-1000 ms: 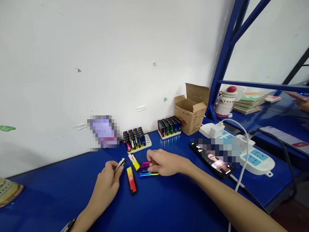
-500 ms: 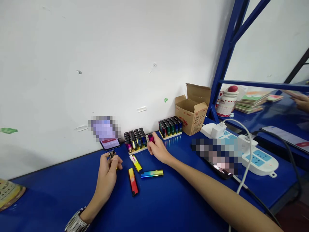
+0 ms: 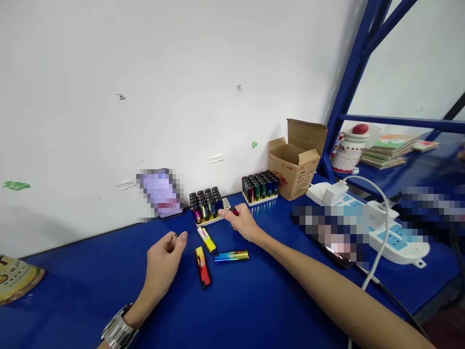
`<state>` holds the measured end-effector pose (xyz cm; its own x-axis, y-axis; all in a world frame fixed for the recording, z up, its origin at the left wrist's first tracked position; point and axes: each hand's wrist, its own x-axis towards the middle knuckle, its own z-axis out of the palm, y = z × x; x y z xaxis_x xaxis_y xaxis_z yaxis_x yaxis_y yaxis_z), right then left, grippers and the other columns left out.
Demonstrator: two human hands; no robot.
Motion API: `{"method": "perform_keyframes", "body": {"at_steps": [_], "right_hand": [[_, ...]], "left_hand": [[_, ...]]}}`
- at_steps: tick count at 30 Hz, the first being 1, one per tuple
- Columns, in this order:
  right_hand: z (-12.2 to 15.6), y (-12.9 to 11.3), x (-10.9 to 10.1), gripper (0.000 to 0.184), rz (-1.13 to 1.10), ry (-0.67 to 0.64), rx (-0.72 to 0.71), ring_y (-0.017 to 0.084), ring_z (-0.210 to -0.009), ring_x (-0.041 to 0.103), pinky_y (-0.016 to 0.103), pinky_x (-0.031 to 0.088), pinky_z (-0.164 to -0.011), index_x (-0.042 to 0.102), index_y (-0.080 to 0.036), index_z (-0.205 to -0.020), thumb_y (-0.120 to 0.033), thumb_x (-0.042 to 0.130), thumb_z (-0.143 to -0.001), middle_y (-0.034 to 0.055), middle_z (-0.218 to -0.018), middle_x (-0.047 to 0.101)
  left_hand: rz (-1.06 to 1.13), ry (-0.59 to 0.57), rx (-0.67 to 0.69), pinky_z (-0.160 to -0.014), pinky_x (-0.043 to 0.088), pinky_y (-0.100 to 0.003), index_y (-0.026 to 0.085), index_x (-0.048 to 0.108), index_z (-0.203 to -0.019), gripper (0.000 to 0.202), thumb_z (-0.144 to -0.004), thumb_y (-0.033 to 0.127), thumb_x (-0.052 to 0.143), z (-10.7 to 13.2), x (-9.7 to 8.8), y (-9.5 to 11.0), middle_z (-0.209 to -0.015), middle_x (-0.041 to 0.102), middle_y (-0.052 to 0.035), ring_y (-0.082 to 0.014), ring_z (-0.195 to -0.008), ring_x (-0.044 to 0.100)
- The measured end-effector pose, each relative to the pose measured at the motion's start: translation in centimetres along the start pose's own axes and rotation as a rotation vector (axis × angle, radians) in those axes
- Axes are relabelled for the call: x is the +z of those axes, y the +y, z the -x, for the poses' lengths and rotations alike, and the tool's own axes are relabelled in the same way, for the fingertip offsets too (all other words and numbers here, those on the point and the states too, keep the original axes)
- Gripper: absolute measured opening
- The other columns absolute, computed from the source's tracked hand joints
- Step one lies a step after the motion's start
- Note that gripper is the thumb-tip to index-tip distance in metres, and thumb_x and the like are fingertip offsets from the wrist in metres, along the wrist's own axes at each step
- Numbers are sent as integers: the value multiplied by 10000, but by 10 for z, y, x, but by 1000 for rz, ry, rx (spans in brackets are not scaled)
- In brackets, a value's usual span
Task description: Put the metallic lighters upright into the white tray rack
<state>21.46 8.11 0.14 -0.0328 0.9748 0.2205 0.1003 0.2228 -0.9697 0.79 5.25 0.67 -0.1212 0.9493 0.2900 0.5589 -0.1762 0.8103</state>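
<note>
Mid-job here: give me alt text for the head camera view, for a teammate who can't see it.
The right hand grips a dark lighter beside a white tray of upright lighters, while the left hand pinches something small and dark. A yellow lighter, red lighter and rainbow lighter lie between them on a blue table.

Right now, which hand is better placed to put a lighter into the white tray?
Probably your right hand: it holds a lighter right at the end of the tray, while your left hand sits farther away.
</note>
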Motion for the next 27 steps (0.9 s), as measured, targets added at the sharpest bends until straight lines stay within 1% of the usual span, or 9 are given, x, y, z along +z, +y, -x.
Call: {"method": "perform_keyframes", "body": {"at_steps": [3,6,9,12,15,18,23,25,27], "right_hand": [[1,-3,0,513,106,-4,-33,53,-441,178,240,124,-428,229,-223,-442,-492,544,-744,-73,-442,182],[1,-3,0,489,171,-23,-72,59,-464,183,240,131,-438,215,-218,-445,-443,522,-752,-61,-463,180],[2,-2,1,473,199,-21,-79,64,-474,188,242,130,-444,205,-215,-454,-406,519,-752,-55,-475,179],[3,-2,1,471,210,-42,-87,66,-474,199,243,132,-448,212,-211,-453,-392,530,-751,-52,-477,186],[3,-2,1,491,226,-50,-89,68,-477,197,247,134,-453,211,-212,-448,-413,534,-758,-52,-475,180],[4,-3,0,524,220,-56,-106,68,-484,185,249,134,-460,201,-214,-459,-470,534,-772,-53,-484,167],[4,-2,-1,544,149,-80,-90,69,-468,183,246,157,-453,213,-219,-469,-549,480,-809,-57,-473,181],[4,0,-2,544,98,-93,-71,71,-450,210,243,192,-451,237,-218,-457,-556,434,-835,-55,-452,209],[3,1,-2,545,27,-84,-28,80,-432,261,239,232,-450,270,-217,-445,-544,349,-874,-45,-426,253]], "left_hand": [[-59,-25,-15,-469,269,-229,219,277,-516,421,-717,498,519,1,-1,1,-463,276,74,-83,-465,289],[-94,-3,-14,-474,261,-232,221,285,-505,385,-695,473,506,2,-2,4,-449,290,73,-86,-464,287],[-115,19,2,-477,262,-234,223,282,-512,371,-707,461,490,2,-2,5,-449,287,74,-90,-465,291],[-106,36,-11,-480,274,-234,223,285,-536,398,-743,489,497,2,-2,3,-465,284,76,-93,-463,318],[-54,33,-50,-469,280,-234,220,304,-551,432,-761,535,512,3,-1,2,-482,304,74,-94,-461,340],[-13,17,-63,-463,287,-234,218,325,-557,438,-764,552,519,3,-1,0,-490,331,71,-94,-463,346],[-52,10,-45,-470,288,-236,219,319,-552,444,-770,556,509,2,-1,0,-474,335,71,-96,-459,357],[-79,13,-36,-480,290,-237,219,299,-547,455,-771,556,505,2,-1,1,-468,325,72,-97,-462,360],[-93,11,-41,-487,290,-238,218,289,-547,460,-770,563,499,2,-1,1,-470,319,73,-96,-465,357]]}}
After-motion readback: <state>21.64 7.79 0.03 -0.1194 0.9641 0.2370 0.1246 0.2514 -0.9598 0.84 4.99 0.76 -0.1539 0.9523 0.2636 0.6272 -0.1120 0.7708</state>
